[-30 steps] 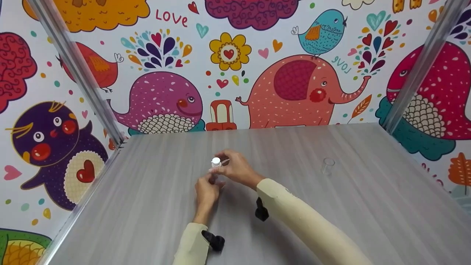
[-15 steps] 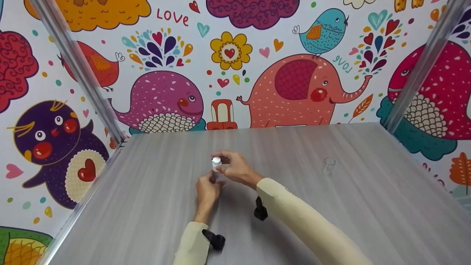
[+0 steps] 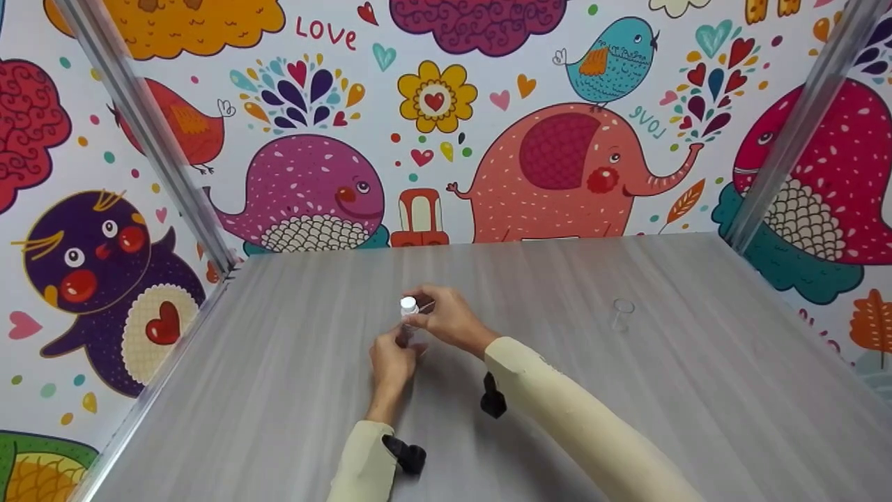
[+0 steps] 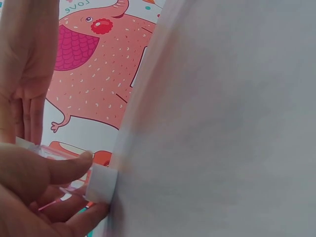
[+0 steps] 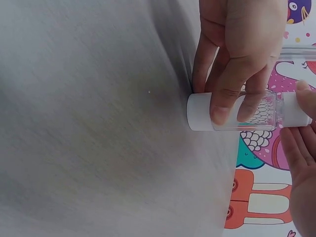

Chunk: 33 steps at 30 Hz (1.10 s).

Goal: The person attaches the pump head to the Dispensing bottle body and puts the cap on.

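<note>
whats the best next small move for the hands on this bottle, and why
Probably a gentle twist of the white cap with the right hand: that hand pinches the cap, while the left hand grips the clear bottle near its white base, which should stop it turning. The pictures don't settle which way to twist.

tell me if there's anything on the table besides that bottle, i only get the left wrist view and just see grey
Observer: Yes. The head view shows a small clear glass container on the table, off to the person's right.

Operator: ok and what's on the top end of the bottle, it's mostly hidden for me

Observer: The right wrist view shows a white cap at the neck of the bottle, with the right hand gripping it. How tightly it is closed, I can't tell.
</note>
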Available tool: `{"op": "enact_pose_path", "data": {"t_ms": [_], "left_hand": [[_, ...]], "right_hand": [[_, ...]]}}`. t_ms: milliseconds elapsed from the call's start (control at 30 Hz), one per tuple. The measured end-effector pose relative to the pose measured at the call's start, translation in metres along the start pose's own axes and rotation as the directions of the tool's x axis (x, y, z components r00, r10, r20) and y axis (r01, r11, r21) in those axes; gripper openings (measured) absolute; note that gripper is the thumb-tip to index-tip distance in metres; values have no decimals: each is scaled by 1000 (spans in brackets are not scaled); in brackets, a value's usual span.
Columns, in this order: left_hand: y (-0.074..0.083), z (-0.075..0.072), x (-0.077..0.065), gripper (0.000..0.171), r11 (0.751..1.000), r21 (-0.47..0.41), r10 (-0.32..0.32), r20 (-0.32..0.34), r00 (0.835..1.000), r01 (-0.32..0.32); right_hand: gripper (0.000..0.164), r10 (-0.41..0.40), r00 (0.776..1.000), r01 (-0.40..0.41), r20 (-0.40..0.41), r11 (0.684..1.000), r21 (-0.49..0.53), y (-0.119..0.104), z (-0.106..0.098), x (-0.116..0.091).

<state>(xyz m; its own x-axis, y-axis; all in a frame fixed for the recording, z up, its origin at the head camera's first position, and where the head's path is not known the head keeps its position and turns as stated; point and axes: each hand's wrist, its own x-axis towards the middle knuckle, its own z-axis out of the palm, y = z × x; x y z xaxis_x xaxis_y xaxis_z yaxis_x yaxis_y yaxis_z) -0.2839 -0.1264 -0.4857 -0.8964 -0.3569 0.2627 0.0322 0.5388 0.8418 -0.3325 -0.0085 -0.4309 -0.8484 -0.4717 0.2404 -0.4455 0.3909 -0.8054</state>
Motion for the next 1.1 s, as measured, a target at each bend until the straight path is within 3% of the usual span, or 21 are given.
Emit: {"op": "enact_pose_path", "data": {"t_ms": [300,533,1100], "left_hand": [[1,0,1,15,1000,-18,-23,1,1000,23],[1,-1,0,14,999,-29,-43,6,999,43],[-1,-2,1,18,999,39,6,11,1000,-6]], "right_hand": [[42,24,999,-26,-25,998,-49,1,2,-1],[51,22,1000,-22,-19,1000,1,4,2,-2],[46,-67,998,66,20,997,39,4,4,-5]]}}
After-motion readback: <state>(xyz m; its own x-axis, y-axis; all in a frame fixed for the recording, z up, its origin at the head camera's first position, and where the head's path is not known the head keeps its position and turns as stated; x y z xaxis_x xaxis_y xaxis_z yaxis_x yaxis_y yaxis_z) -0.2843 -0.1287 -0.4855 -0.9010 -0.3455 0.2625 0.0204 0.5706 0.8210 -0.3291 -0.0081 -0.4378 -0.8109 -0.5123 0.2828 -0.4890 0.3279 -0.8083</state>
